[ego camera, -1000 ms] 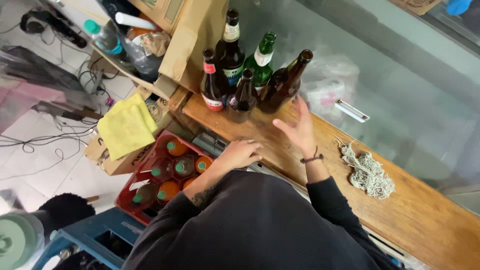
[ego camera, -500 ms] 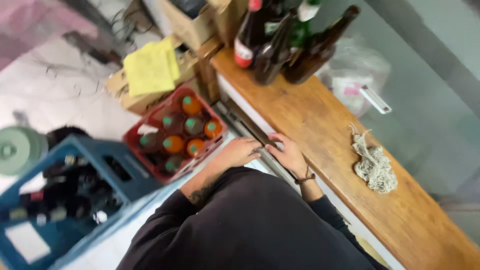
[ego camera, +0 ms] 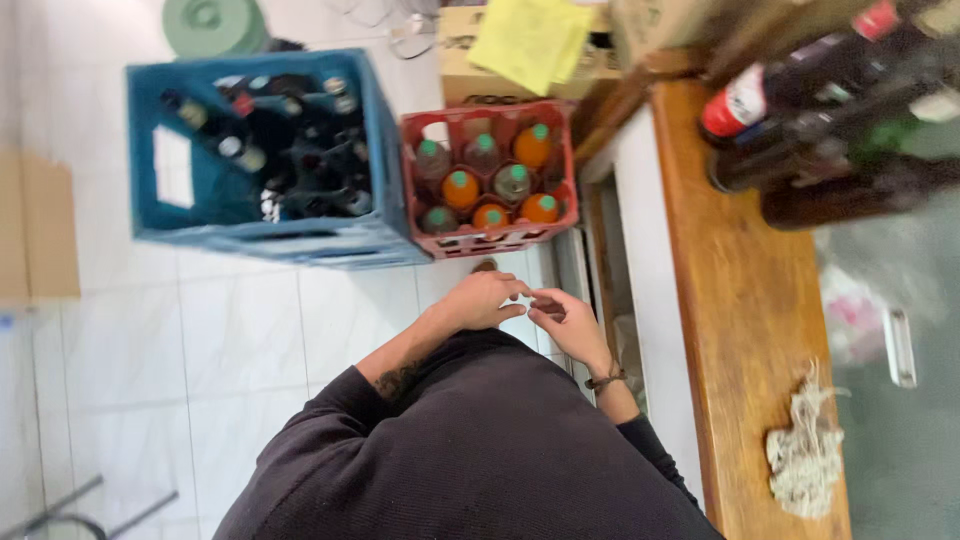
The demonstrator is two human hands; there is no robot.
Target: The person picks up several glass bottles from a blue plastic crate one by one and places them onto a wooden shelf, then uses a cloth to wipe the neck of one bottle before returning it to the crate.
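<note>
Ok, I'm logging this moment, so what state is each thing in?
Left hand: empty, fingertips meeting the right hand.
Right hand: empty, fingers curled, strap on the wrist.
Red crate: on the floor, partly filled with capped bottles.
Blue crate: on the floor, dark bottles lying jumbled inside.
Counter bottles: standing together, blurred.
Rag: crumpled on the wooden counter.

My left hand and right hand meet fingertip to fingertip in front of me, holding nothing I can make out, just below the red crate of orange and green-capped bottles. A blue crate of dark bottles stands on the white tiled floor touching the red one. On the wooden tabletop at my right lie dark bottles and a wad of string.
</note>
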